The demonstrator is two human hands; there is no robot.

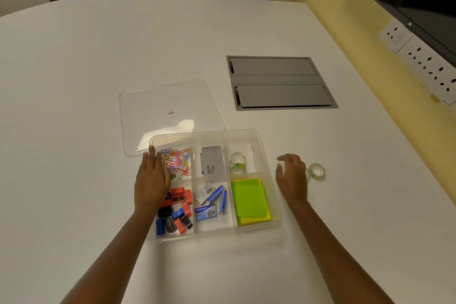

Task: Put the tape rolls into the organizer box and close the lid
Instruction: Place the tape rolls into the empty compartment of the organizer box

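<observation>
A clear organizer box (267, 163) with several compartments sits on the white table. Two clear tape rolls (238, 162) lie in its far right compartment. Another tape roll (317, 172) lies on the table to the right of the box. My right hand (292, 176) hovers between the box and that roll, fingers apart, holding nothing. My left hand (151, 177) rests flat on the box's left edge, over the paper clip compartment. The clear lid (167, 116) lies flat on the table behind the box, its near edge tucked under the box's far left corner.
The box also holds coloured paper clips (179, 161), sharpeners (177, 212), staple boxes (209, 201), green and yellow sticky notes (249, 201) and a grey pack (212, 160). A grey cable hatch (280, 82) is set into the table at the far right. Wall sockets (424, 61) line the right wall.
</observation>
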